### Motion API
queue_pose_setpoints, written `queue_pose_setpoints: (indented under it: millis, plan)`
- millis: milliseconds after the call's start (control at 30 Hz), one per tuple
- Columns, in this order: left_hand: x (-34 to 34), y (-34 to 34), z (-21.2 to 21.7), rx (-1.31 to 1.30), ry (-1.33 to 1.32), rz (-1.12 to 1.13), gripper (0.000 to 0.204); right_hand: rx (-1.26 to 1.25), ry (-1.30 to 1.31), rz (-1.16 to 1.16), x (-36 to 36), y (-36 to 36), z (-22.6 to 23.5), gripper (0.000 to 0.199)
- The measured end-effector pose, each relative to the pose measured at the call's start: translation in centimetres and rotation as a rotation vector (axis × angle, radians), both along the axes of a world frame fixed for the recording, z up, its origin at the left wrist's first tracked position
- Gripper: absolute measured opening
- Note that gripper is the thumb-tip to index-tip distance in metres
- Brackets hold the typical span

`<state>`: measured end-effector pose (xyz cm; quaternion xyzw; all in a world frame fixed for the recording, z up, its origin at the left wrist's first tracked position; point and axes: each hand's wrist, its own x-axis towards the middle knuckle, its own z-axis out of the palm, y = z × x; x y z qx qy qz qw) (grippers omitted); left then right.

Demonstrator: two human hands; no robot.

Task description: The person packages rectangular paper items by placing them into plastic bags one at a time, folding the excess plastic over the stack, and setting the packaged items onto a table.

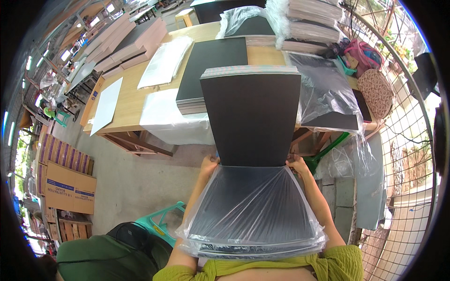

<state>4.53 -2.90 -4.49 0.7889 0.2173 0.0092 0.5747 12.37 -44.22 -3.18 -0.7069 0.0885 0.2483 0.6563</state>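
Note:
Close in front of me, a tall stack of black boards [253, 117] stands upright, tilted, with its lower part inside a clear plastic bag [253, 206]. The bag's mouth crosses the boards, and its wrinkled closed end lies against my body. At the left corner of the mouth, my left hand [209, 165] is closed in a pinch on the plastic. My right hand [295, 164] pinches the right corner in the same way. The plastic is drawn taut between both hands, with creases fanning from the right corner. The fingertips are partly hidden behind the bag's edge.
On the wooden table [129, 110] lie another black board stack [215, 56], white plastic sheets [166, 61] and a plastic-covered stack [323, 89]. A green stool [161, 220] stands at left, near cardboard boxes [70, 187]. Wire mesh [398, 187] runs along the right.

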Motion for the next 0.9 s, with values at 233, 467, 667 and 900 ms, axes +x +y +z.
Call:
queue_pose_setpoints:
  millis: [233, 467, 667, 900]
  plan:
    - [0.4, -3.6, 3.9, 0.545, 0.151, 0.275, 0.032, -0.022, -0.049, -0.018, 0.3, -0.6, -1.1, 0.031]
    - [-1.6, -0.5, 9.5, 0.396, -0.149, 0.113, 0.023, -0.708, -0.367, -0.193, -0.4, -4.9, -3.8, 0.024]
    - [-5.8, -2.2, 12.4, 0.26, -0.21, -0.778, 0.034, 0.006, -0.38, 0.433, -5.7, 0.5, 11.5, 0.033]
    - [-8.1, -2.2, 2.0, -0.16, -0.133, -0.458, 0.053, -0.011, -0.469, 0.138, -7.0, -0.2, 4.2, 0.031]
